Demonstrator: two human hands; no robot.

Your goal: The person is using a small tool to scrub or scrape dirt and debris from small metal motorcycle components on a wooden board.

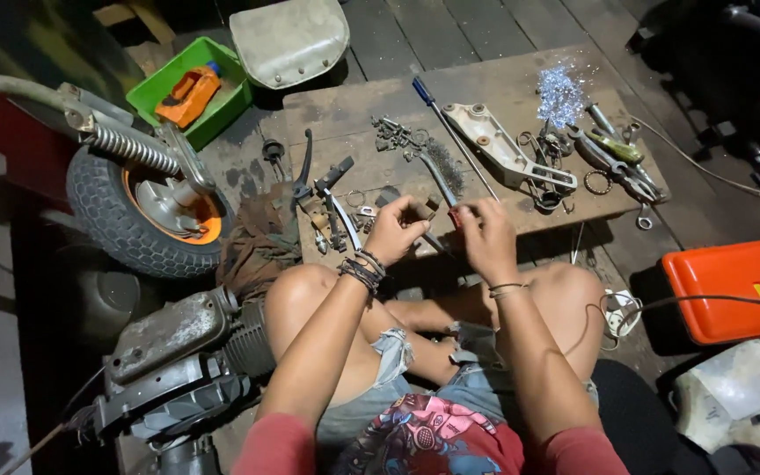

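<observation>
I sit cross-legged at a low wooden board [503, 84] strewn with metal parts. My left hand [395, 230] is closed around a small dark part at the board's near edge. Just to its right, my right hand [488, 236] grips a small red-handled tool [456, 215], and the two hands almost touch. A wire brush [444, 167] and a long blue-handled screwdriver [450, 130] lie on the board just beyond my hands. What exactly the left hand holds is hidden by its fingers.
A small wheel with an orange hub [149, 207] and spring stands at left, an engine block [178, 352] beside my left knee. A green bin [190, 88] sits at the back left, an orange toolbox [736, 286] at right. Pliers [613, 163], washers and brackets crowd the board's right half.
</observation>
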